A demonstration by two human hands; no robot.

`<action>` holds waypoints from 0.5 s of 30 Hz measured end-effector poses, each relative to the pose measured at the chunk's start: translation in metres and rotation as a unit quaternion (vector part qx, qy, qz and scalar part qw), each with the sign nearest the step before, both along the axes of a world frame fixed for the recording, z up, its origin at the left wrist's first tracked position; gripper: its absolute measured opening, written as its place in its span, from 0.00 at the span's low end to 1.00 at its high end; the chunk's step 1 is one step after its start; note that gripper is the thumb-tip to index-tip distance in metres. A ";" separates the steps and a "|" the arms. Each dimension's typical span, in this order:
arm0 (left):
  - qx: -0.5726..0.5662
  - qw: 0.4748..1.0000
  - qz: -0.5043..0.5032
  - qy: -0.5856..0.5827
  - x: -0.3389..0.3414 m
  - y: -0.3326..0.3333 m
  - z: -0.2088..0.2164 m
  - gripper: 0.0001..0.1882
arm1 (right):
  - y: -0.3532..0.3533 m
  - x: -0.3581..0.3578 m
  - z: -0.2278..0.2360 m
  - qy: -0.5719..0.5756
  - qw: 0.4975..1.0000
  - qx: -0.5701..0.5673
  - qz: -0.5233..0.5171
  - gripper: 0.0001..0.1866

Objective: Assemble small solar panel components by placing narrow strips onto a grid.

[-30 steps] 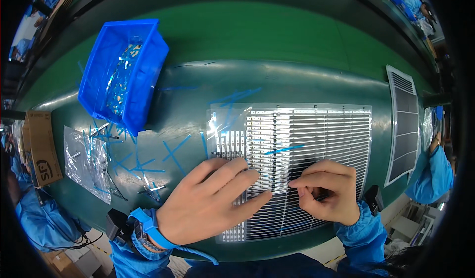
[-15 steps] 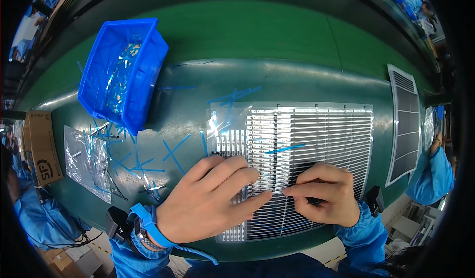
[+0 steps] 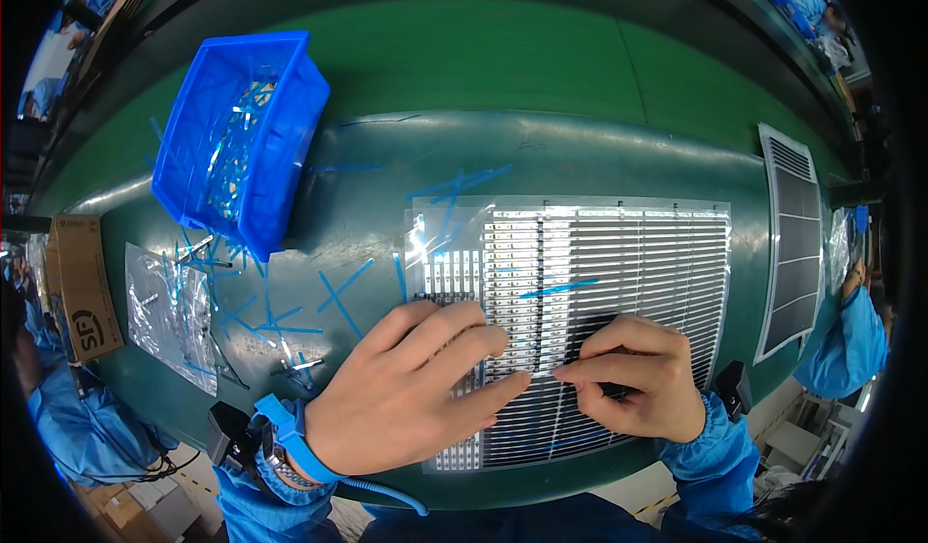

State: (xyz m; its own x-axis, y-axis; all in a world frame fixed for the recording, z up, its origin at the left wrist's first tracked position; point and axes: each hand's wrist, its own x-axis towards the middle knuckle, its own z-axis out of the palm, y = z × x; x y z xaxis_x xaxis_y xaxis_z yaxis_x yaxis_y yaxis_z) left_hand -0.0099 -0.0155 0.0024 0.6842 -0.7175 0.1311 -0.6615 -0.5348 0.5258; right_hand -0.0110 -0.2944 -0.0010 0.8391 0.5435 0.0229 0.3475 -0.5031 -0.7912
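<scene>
A clear-film sheet of narrow parallel strips (image 3: pixel 648 282), white with small parts at its left and dark lines at its right, lies on the green work surface. Across it rests my left hand (image 3: pixel 406 388), palm down, its fingers apart and the index fingertip touching the strips. My right hand (image 3: pixel 633 379) is closed in a pinch beside that fingertip, at the end of a thin white piece; whether it grips this piece is hidden. One blue strip (image 3: pixel 561 289) lies on the sheet above both hands. A blue wristband (image 3: pixel 290 437) with a coiled cord circles my left wrist.
A blue bin (image 3: pixel 300 127) holding small scraps stands at the back left. Loose blue strips (image 3: pixel 343 287) and a clear plastic bag (image 3: pixel 174 311) lie left of the sheet, beside a cardboard box (image 3: pixel 87 287). At the right is another striped sheet (image 3: pixel 793 253). Other people sit nearby.
Both hands stay almost in place over the sheet. The thin seam line on the green surface at the back has shifted slightly left.
</scene>
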 end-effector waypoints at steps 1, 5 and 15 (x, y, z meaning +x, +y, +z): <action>0.001 1.000 0.001 0.000 0.000 0.000 0.000 0.24 | 0.000 0.000 -0.001 0.000 1.000 0.002 0.001 0.14; -0.027 1.000 0.002 0.002 0.002 0.001 -0.001 0.22 | 0.000 -0.001 0.000 0.003 1.000 0.001 -0.003 0.14; -0.076 0.997 0.006 0.021 0.007 0.005 -0.001 0.15 | 0.002 0.002 0.000 -0.025 0.999 -0.001 0.024 0.16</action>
State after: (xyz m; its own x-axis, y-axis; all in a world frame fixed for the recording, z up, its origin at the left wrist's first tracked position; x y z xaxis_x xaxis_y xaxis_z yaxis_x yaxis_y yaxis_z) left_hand -0.0032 -0.0104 0.0013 0.7003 -0.6824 0.2096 -0.6313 -0.4549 0.6281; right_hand -0.0090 -0.2927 -0.0007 0.8096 0.5836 0.0628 0.4106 -0.4865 -0.7712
